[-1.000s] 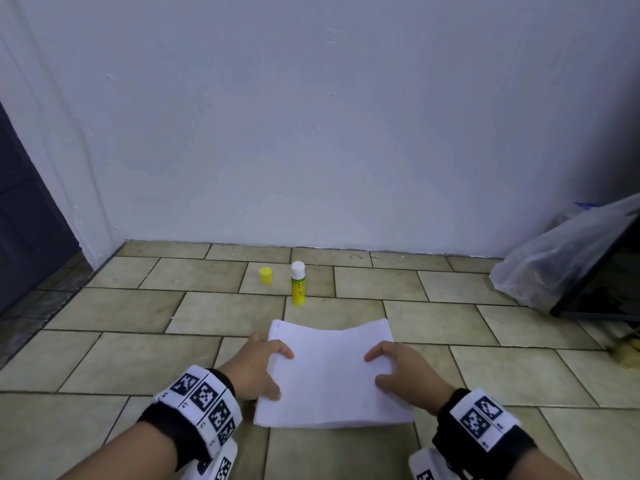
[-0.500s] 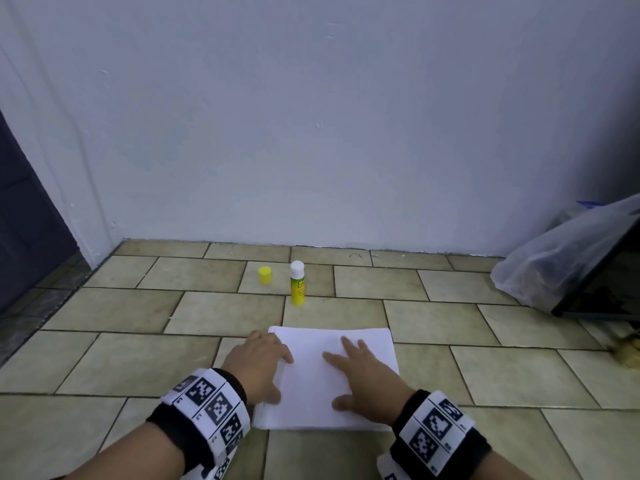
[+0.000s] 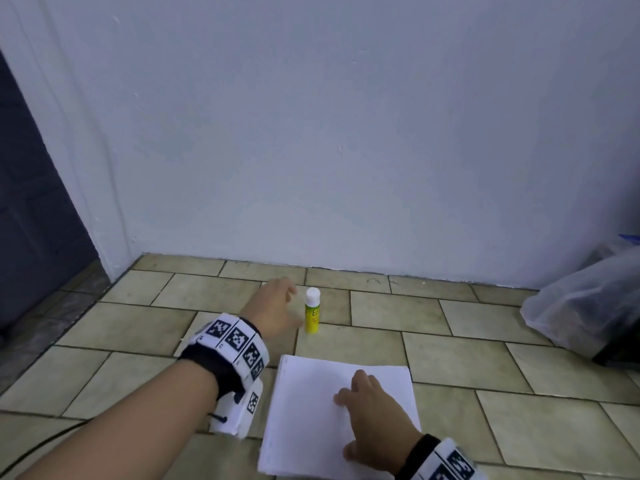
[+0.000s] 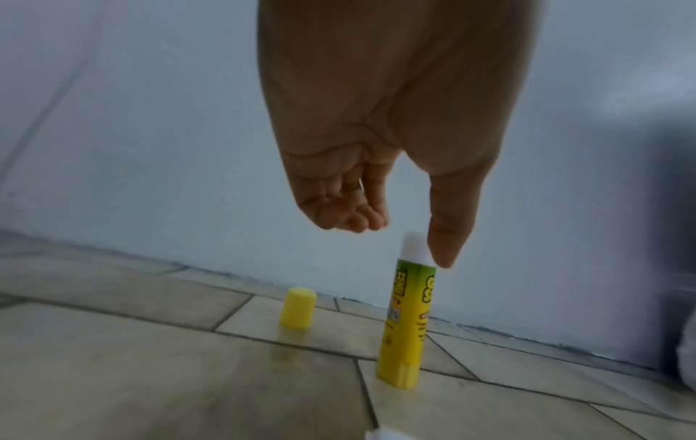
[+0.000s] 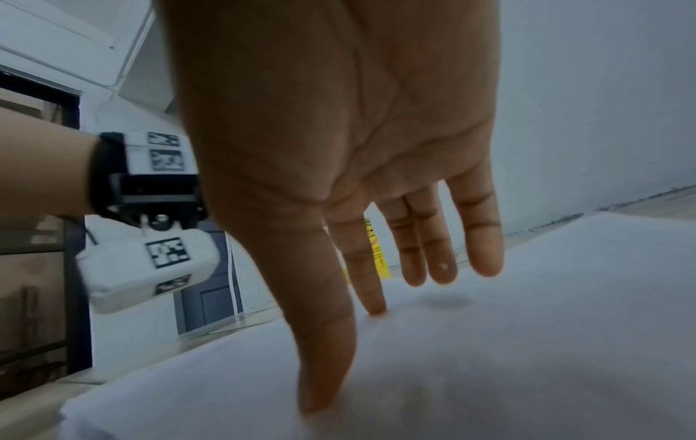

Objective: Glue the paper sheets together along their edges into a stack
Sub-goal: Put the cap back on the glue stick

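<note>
Since half a second earlier, the left hand (image 3: 273,308) had been lifted off the paper stack (image 3: 311,410) and carried up toward the middle of the head view, right next to the glue stick (image 3: 312,310). Nothing was gripped by it: in the left wrist view the fingers (image 4: 350,214) were loosely curled and the thumb (image 4: 448,232) was stretched down beside the white tip of the stick, so close that contact couldn't be told.

The right hand (image 3: 372,424) was laid flat on the paper, fingers straight and a bit spread, nothing pinched. In the right wrist view the index fingertip and thumb were pressed onto the sheet while the other fingers (image 5: 429,256) were raised just above it.

The stack was found in the lower centre of the head view, flat on the tiled floor (image 3: 467,358), edges roughly squared up. The glue stick was stood upright above it, uncapped, near the wall (image 3: 346,133). The yellow cap (image 4: 297,308) was seen only from the left wrist, to the left of the stick and apart from it. A clear plastic bag (image 3: 585,303) was slumped at the right edge.
</note>
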`<state>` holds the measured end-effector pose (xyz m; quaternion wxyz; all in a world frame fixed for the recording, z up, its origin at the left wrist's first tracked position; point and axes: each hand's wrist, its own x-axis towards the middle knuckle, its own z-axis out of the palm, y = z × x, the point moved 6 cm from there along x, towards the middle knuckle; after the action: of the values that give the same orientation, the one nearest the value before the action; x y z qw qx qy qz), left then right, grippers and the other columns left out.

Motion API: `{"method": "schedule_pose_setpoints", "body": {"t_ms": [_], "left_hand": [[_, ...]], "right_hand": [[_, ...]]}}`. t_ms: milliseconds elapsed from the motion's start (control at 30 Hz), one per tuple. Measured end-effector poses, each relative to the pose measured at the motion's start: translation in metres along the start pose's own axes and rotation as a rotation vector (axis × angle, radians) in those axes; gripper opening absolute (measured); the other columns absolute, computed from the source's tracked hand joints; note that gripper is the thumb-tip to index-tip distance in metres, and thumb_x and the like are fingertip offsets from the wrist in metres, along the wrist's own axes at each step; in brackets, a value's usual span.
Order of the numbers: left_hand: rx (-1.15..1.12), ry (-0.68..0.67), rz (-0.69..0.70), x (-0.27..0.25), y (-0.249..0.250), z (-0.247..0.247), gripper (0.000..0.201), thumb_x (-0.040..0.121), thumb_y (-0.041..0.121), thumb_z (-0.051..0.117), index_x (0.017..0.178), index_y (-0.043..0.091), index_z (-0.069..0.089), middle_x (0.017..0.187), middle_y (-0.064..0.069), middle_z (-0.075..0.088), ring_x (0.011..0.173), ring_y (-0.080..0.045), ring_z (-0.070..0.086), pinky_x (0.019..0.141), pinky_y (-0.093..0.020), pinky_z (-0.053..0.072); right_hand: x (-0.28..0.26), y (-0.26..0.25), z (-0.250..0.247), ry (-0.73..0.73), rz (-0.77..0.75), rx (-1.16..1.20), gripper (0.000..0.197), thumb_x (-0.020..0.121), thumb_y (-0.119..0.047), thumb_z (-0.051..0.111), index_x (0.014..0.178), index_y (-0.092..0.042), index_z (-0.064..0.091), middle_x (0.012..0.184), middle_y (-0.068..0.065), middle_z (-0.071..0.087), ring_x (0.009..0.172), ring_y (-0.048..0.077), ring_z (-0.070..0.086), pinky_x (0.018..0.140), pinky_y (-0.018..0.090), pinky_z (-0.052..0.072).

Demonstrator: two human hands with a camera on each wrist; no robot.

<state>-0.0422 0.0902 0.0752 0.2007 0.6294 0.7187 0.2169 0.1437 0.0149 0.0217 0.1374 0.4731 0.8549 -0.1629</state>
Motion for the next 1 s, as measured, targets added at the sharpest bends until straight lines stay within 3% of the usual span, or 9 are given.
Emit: {"method": "schedule_pose_setpoints", "body": {"t_ms": [133, 267, 367, 467, 600, 733, 833, 900, 1000], "left_hand": [[-0.163, -0.024, 0.017, 0.029, 0.005, 0.019, 0.081, 0.071, 0.014, 0.082, 0.137, 0.013, 0.037, 0.132, -0.002, 0.045, 0.121, -0.021, 0.047, 0.095, -0.024, 0.037], [-0.202, -0.037, 0.029, 0.042, 0.001, 0.043, 0.053, 0.077, 0.006, 0.075, 0.122, 0.017, 0.048, 0.121, -0.010, 0.057, 0.111, -0.025, 0.056, 0.094, -0.033, 0.047], [-0.297, 0.033, 0.051, 0.042, 0.001, 0.042, 0.044, 0.075, 0.003, 0.078, 0.103, 0.020, 0.048, 0.102, -0.005, 0.059, 0.094, -0.023, 0.059, 0.087, -0.036, 0.051], [-0.390, 0.087, 0.092, 0.039, 0.007, 0.028, 0.049, 0.071, 0.008, 0.083, 0.101, 0.018, 0.046, 0.096, -0.007, 0.062, 0.078, -0.016, 0.057, 0.073, -0.022, 0.051], [-0.677, 0.186, 0.123, 0.023, 0.019, -0.003, 0.047, 0.070, 0.001, 0.083, 0.093, 0.021, 0.046, 0.091, -0.019, 0.068, 0.065, -0.022, 0.062, 0.058, -0.028, 0.056], [-0.917, 0.248, 0.142, -0.002, 0.034, -0.025, 0.040, 0.070, -0.002, 0.080, 0.092, 0.015, 0.050, 0.087, -0.011, 0.073, 0.057, -0.019, 0.065, 0.050, -0.029, 0.053], [-1.009, 0.248, 0.165, -0.018, 0.043, -0.027, 0.036, 0.070, -0.006, 0.078, 0.092, 0.012, 0.056, 0.074, -0.005, 0.074, 0.052, -0.017, 0.063, 0.050, -0.028, 0.052], [-1.061, 0.244, 0.188, -0.026, 0.050, -0.025, 0.036, 0.070, -0.008, 0.077, 0.095, 0.009, 0.058, 0.071, -0.005, 0.073, 0.055, -0.016, 0.063, 0.051, -0.028, 0.052], [-1.155, 0.248, 0.230, -0.034, 0.062, -0.025, 0.035, 0.072, -0.012, 0.072, 0.098, 0.006, 0.057, 0.069, -0.005, 0.072, 0.054, -0.014, 0.063, 0.050, -0.026, 0.051]], "right_hand": [[0.005, -0.006, -0.001, -0.021, -0.014, 0.017, 0.052, 0.084, -0.010, 0.062, 0.130, -0.008, 0.037, 0.123, 0.013, 0.038, 0.110, 0.026, 0.044, 0.071, 0.030, 0.034], [0.005, -0.012, -0.003, 0.003, -0.021, 0.015, 0.035, 0.092, -0.001, 0.043, 0.126, -0.009, 0.043, 0.101, 0.009, 0.023, 0.092, 0.020, 0.027, 0.051, 0.026, 0.019], [0.007, -0.009, 0.001, -0.032, -0.044, -0.006, 0.026, 0.093, -0.004, 0.042, 0.118, -0.004, 0.050, 0.101, 0.008, 0.022, 0.092, 0.021, 0.025, 0.057, 0.032, 0.026], [0.011, -0.003, 0.005, -0.050, -0.030, 0.009, 0.026, 0.095, -0.014, 0.047, 0.116, -0.001, 0.055, 0.099, 0.008, 0.026, 0.095, 0.026, 0.038, 0.073, 0.031, 0.030], [0.014, 0.003, 0.010, -0.086, 0.007, 0.066, 0.033, 0.098, -0.012, 0.043, 0.128, -0.006, 0.053, 0.086, 0.002, 0.035, 0.127, 0.025, 0.040, 0.082, 0.031, 0.028], [0.018, 0.007, 0.002, 0.043, 0.062, 0.005, 0.034, 0.099, -0.009, 0.036, 0.129, -0.003, 0.050, 0.116, 0.024, 0.045, 0.130, 0.025, 0.039, 0.099, 0.033, 0.035], [0.010, 0.007, -0.007, 0.072, 0.030, 0.056, 0.040, 0.098, -0.031, 0.036, 0.126, -0.008, 0.054, 0.123, 0.010, 0.041, 0.129, 0.020, 0.036, 0.090, 0.029, 0.032], [0.001, 0.013, -0.020, 0.144, 0.024, 0.159, 0.051, 0.091, -0.055, 0.030, 0.119, -0.021, 0.056, 0.113, -0.002, 0.047, 0.117, 0.011, 0.045, 0.079, 0.025, 0.032], [-0.018, 0.020, -0.050, 0.342, 0.087, 0.813, 0.029, 0.101, -0.039, 0.037, 0.104, -0.020, 0.059, 0.083, -0.007, 0.066, 0.067, -0.004, 0.056, 0.063, 0.017, 0.043]]}}
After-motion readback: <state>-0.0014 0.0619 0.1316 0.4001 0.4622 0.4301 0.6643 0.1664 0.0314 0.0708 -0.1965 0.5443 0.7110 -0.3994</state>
